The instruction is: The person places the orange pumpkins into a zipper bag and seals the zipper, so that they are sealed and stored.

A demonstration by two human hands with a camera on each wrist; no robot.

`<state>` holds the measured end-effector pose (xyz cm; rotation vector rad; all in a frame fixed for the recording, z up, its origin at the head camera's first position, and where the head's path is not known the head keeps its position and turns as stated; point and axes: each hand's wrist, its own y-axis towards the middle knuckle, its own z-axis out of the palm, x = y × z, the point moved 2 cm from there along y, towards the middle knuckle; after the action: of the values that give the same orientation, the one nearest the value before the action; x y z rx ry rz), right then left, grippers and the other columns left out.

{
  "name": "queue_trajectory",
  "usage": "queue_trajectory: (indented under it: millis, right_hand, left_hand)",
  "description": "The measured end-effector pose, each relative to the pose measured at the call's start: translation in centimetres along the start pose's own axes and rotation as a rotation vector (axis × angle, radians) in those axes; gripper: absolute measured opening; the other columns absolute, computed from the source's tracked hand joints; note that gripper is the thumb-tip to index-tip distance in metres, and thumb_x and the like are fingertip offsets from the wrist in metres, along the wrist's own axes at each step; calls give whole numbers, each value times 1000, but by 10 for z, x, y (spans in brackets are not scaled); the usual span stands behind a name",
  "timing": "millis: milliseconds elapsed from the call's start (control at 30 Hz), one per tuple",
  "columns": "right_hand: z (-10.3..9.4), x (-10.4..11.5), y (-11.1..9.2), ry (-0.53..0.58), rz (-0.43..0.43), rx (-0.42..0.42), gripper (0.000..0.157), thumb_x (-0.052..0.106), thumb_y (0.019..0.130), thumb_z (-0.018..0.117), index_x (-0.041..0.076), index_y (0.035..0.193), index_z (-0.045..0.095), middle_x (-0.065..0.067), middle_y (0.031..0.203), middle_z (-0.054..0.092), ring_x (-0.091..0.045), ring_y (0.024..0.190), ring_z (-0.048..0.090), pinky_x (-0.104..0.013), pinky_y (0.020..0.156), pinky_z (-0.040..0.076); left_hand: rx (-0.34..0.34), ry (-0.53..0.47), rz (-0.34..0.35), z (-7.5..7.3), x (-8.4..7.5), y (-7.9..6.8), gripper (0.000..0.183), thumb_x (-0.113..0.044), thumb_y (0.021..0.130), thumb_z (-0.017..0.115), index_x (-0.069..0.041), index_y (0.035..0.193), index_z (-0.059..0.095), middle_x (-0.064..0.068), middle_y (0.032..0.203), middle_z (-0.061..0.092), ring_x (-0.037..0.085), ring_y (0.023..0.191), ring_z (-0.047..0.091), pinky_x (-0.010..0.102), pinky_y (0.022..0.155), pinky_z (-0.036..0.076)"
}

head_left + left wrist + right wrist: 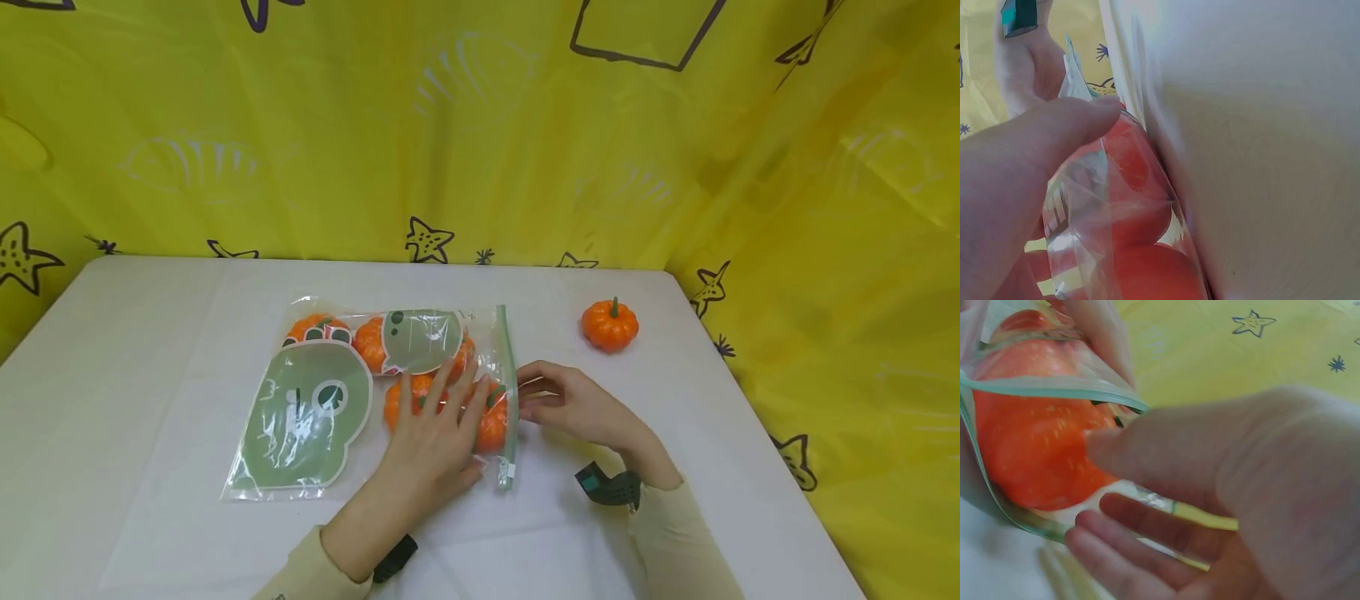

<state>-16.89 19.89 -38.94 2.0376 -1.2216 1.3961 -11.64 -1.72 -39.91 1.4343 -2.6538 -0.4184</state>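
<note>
A clear zip bag point(300, 433) with green cartoon print lies flat on the table, its green zip edge point(507, 350) facing right. Inside are several small orange pumpkins point(491, 425). My left hand point(431, 437) rests on top of the bag, fingers spread over the pumpkins nearest the zip. At the bag's mouth is my right hand point(573, 404), fingers loosely bent. From the right wrist view, the mouth gapes around a pumpkin point(1041, 437); the right thumb overlaps it, and the other fingers stay apart below. The left wrist view shows the left thumb point(1094, 119) along the bag's side.
One more pumpkin point(610, 326) with a green stem sits on the white table point(675, 400), beyond the right hand. A yellow curtain point(360, 150) with sea-creature drawings hangs behind the table and along its right side.
</note>
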Motion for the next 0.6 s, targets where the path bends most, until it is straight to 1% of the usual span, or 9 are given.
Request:
queue_trajectory:
  millis: [100,167,233,367,467,600]
  right_hand:
    - [-3,-2,-2,-23,28,0,26,12,93,67,8,118,62,-10,120,65,-26,114,65,-26,93,56]
    - [-3,-2,-3,-37,31,16,23,13,93,67,8,116,63,-9,118,66,-25,113,65,-25,93,55]
    - [-2,-3,-3,-42,21,41,26,14,94,66,8,119,63,-9,120,66,-25,114,64,-25,94,55]
    - [0,-3,-1,-40,3,63,31,16,95,64,9,125,62,-9,125,65,-26,116,63,-26,97,54]
    - [1,-3,0,-33,-11,83,32,16,97,62,9,128,61,-9,127,65,-26,118,62,-29,100,53]
    - [2,-5,0,-33,-38,100,33,14,98,60,10,130,61,-9,127,65,-26,120,62,-34,102,52]
  left_hand:
    - [-2,-20,-21,0,1,0,95,-50,72,82,-13,149,41,12,158,37,39,148,29,74,111,23]
    - [1,-22,-25,-1,1,0,94,-51,72,81,-14,150,41,12,158,37,39,148,29,74,111,23]
    - [-4,-17,-22,0,0,0,93,-51,73,80,-15,150,41,12,158,38,40,148,29,74,111,23]
    - [-37,5,-12,0,-2,1,92,-50,74,80,-15,150,41,11,156,42,40,146,32,75,109,25]
    - [-54,18,-11,1,-4,2,92,-49,74,80,-15,150,41,9,154,45,39,145,35,76,108,26]
    - [-58,36,-10,2,-6,3,90,-50,75,80,-17,150,40,7,152,47,37,144,36,76,108,26]
